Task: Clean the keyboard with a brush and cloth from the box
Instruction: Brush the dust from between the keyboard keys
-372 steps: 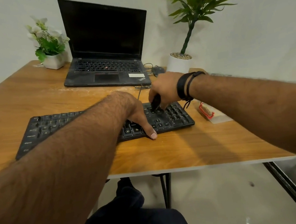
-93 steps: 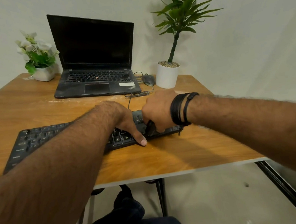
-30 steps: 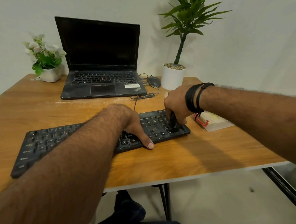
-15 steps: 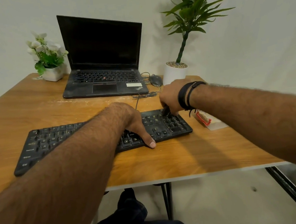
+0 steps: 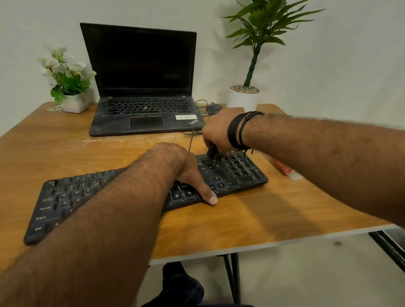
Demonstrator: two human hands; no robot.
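The black keyboard (image 5: 233, 172) lies flat near the front edge of the wooden table (image 5: 252, 218). Its keys read "Ctrl", "Shift" and "Caps Lock" at its left end. The left hand (image 5: 181, 170) rests on the middle of the keyboard with its thumb stretched down over the front edge. The right hand (image 5: 219, 132) is curled around a dark brush (image 5: 212, 151), whose tip touches the keys at the keyboard's back right part. Just right of the keyboard sits a pale box (image 5: 286, 170) with red on it, mostly hidden by the arm. Behind the keyboard stands an open black laptop (image 5: 144, 84) marked "ThinkPad", its screen dark. A mouse (image 5: 213, 108) lies to the laptop's right. Two potted plants stand at the back by a plain white wall.
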